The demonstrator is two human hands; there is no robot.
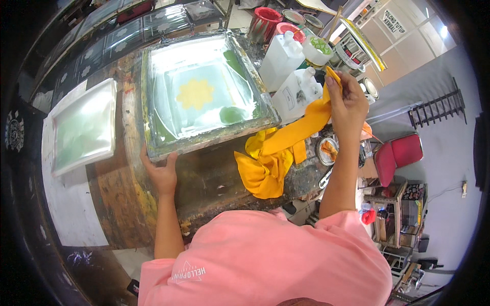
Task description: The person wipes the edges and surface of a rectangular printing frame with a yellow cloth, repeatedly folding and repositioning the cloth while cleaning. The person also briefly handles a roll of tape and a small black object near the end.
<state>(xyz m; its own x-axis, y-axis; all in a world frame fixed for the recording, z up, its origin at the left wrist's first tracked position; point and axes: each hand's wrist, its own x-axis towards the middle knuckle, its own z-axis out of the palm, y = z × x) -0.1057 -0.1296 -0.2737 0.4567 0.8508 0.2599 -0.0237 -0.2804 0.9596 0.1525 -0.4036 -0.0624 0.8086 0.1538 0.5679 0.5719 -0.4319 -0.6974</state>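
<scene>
Two hands: the left hand (161,173) was at the near left corner of the framed screen (229,86), while the right hand (349,104) was raised past the screen's right side.
Left grip: thumb and fingers spread around the corner, touching it; how firmly they closed could not be told, since some fingers were hidden.
Right grip: closed in a pinch on the upper end of the yellow cloth (298,127).
Yellow cloth: it slanted down from the right hand to the counter (115,199), where the rest lay bunched near the screen's near right corner.
Screen surface: pale, with green patches, white smears and a yellow flower shape (195,94) in the middle.
Left of the screen: a shiny panel (84,127) with a greenish middle lay on a white board (76,211).
Right of the screen: two white jugs (280,61) stood close together, a red bucket (265,24) farther back.
By the right forearm: a round tin (322,156) held something orange.
Clothing: the person wore a pink shirt (265,255).
</scene>
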